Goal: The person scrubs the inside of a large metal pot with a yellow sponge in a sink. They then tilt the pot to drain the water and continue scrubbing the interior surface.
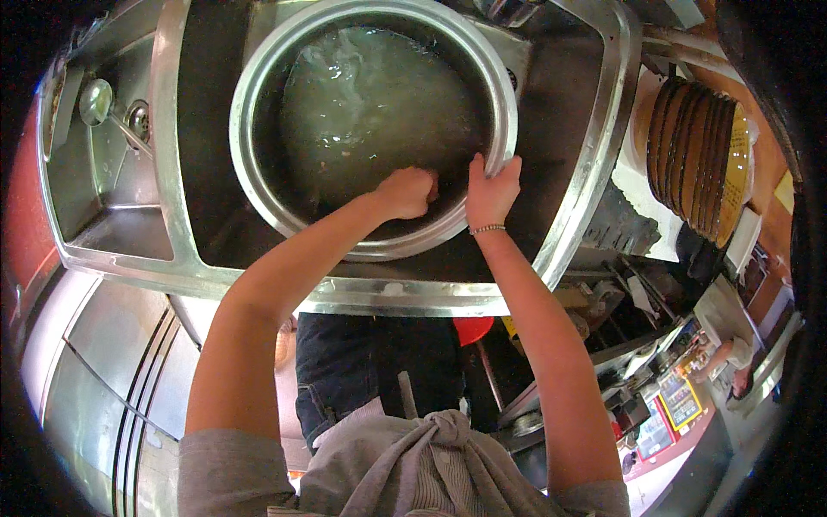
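A large round metal pot (240, 129) sits in the basin of a stainless steel sink (413, 297). Cloudy water (394, 97) with a few small floating bits fills part of it. My left hand (407, 192) reaches over the near rim into the pot, curled like a fist, close to the water. Its fingertips are hidden, so whether it holds anything cannot be made out. On the right side, my right hand (494, 187) grips the pot's rim, with the thumb on the inner side.
The smaller left basin (132, 236) holds a metal ladle (97, 102) beside its drain. Right of the sink stands a stack of dark plates or bowls (691, 155). Crowded shelving (620, 291) lies below. Another person (723, 358) is at far right. Metal cabinet doors (97, 362) stand lower left.
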{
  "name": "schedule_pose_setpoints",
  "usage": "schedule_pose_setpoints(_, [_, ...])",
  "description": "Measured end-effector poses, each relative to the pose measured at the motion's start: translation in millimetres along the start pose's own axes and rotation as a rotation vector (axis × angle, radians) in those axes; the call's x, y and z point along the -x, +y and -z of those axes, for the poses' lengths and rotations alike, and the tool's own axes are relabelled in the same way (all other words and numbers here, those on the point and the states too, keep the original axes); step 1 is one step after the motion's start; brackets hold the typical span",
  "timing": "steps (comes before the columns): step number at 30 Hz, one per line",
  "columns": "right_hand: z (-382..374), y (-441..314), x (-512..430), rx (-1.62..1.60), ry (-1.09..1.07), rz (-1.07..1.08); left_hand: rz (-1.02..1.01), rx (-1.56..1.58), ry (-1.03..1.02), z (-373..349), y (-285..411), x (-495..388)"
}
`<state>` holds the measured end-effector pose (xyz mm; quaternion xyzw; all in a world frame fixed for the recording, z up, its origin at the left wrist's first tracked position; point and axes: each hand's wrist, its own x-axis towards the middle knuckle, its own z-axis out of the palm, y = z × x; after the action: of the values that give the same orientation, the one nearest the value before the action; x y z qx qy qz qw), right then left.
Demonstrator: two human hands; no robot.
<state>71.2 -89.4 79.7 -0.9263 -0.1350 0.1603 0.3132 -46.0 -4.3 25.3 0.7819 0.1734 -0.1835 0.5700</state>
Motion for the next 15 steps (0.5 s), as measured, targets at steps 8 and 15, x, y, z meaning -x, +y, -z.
schedule_pose_setpoints(8, [-0.4, -1.6, 0.3, -0.015, 0.005, -0.036, 0.074, -0.16, 0.013, 3.2, 10.6, 2.1])
schedule_pose_setpoints(15, [1.1, -2.2, 1.3, 0.006, -0.009, -0.008, 0.058, -0.011, -0.042, 2.9, 11.3, 4.1])
